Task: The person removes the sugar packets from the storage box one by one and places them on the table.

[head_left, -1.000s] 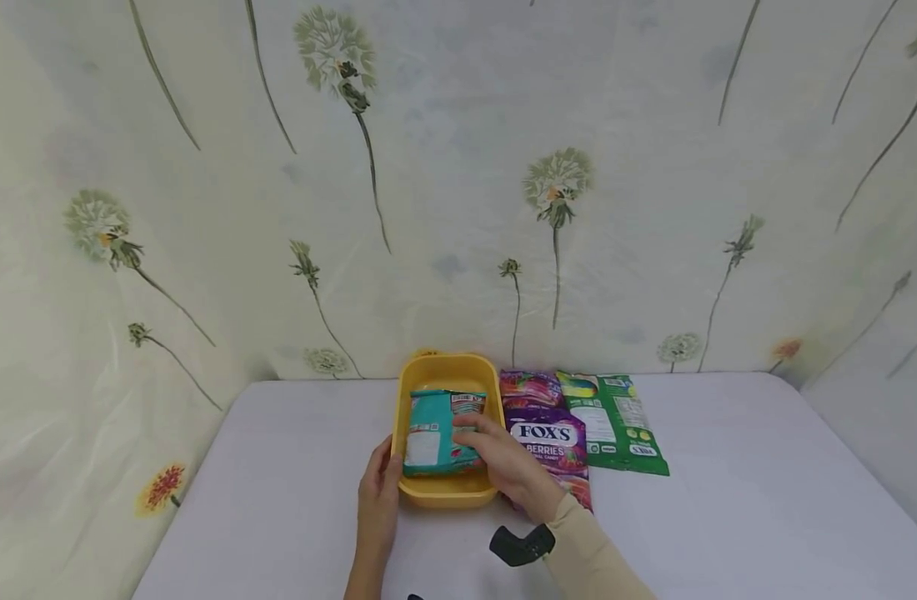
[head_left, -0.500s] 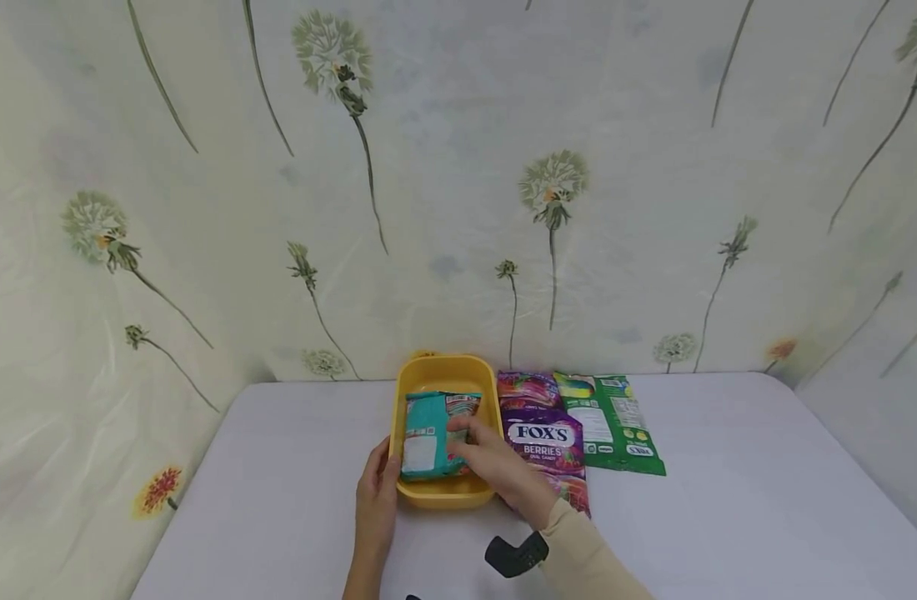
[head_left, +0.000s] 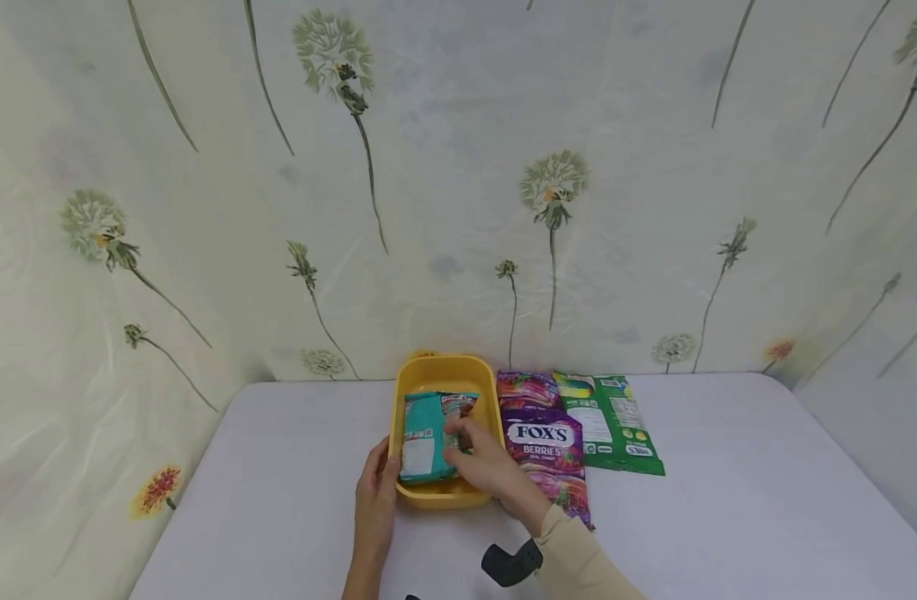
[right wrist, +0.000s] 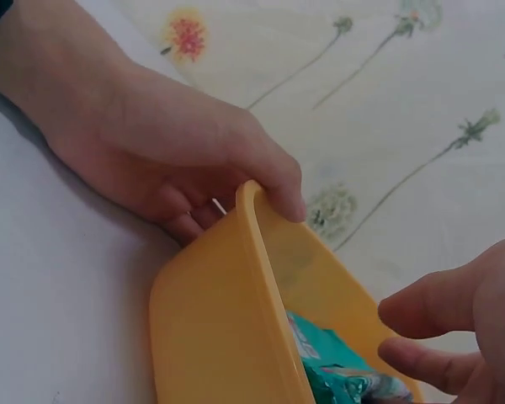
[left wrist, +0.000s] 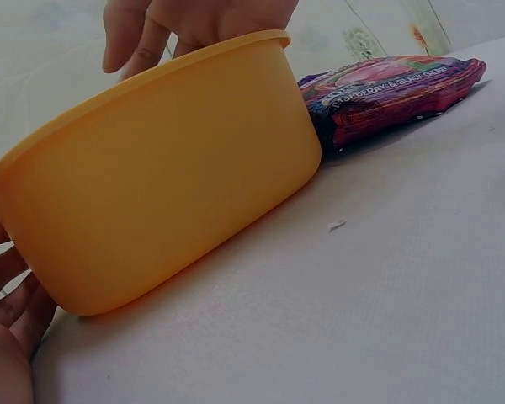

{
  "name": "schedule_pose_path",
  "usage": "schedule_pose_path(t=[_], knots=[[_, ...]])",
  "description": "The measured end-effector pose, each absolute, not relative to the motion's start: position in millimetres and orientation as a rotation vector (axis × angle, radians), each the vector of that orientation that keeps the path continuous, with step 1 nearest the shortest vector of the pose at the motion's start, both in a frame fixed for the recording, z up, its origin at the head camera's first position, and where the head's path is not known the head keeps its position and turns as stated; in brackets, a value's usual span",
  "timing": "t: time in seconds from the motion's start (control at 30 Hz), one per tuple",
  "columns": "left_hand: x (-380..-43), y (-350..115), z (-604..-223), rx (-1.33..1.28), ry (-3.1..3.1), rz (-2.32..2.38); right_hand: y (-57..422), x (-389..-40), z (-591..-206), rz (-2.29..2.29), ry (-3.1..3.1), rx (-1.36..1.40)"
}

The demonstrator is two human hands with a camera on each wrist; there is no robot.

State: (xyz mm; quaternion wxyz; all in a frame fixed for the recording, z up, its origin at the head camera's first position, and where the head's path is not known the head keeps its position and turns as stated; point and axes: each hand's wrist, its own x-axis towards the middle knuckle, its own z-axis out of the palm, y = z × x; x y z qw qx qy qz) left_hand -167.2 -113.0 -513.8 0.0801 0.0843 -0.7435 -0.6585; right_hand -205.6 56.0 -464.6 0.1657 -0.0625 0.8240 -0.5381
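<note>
A yellow plastic tub (head_left: pixel 447 502) stands on the table. My left hand (head_left: pixel 374 496) grips its left side; in the right wrist view the thumb hooks over the rim and the other fingers lie along the outside wall. Inside the tub lies a teal candy packet (head_left: pixel 421 433), its printed back facing up. My right hand (head_left: pixel 496 471) reaches over the tub's right rim, above the packet's right half. In the right wrist view its thumb and a finger (right wrist: pixel 429 303) are apart with nothing pinched between them. Whether a fingertip touches the packet, I cannot tell.
Right of the tub lie purple Fox's Berries candy bags (head_left: pixel 544 454), overlapping each other and partly behind my right forearm. Beyond them is a green Fox's bag (head_left: pixel 612 425). A flower-printed sheet (head_left: pixel 443 208) hangs behind the white table (head_left: pixel 729 500).
My right hand has drawn back slightly toward the near side and left within the tub. The teal packet has shifted a little left. The left hand keeps its hold on the tub.
</note>
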Motion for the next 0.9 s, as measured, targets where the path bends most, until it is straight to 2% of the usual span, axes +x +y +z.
schedule_pose_path(t=[0.3, 0.57, 0.9], knots=[[-180.7, -116.8, -549.6, 0.242, -2.2, -1.944, 54.2, -203.4, -461.4, -1.535, 2.388, -0.186], [-180.6, -115.7, -549.6, 0.23, -2.188, -1.942, 52.1, -207.2, -466.4, -1.647, 2.349, -0.179], [-174.5, -115.5, -528.7, 0.248, -2.204, -1.969, 52.9, -213.8, -480.7, -1.689, 2.295, -0.167]])
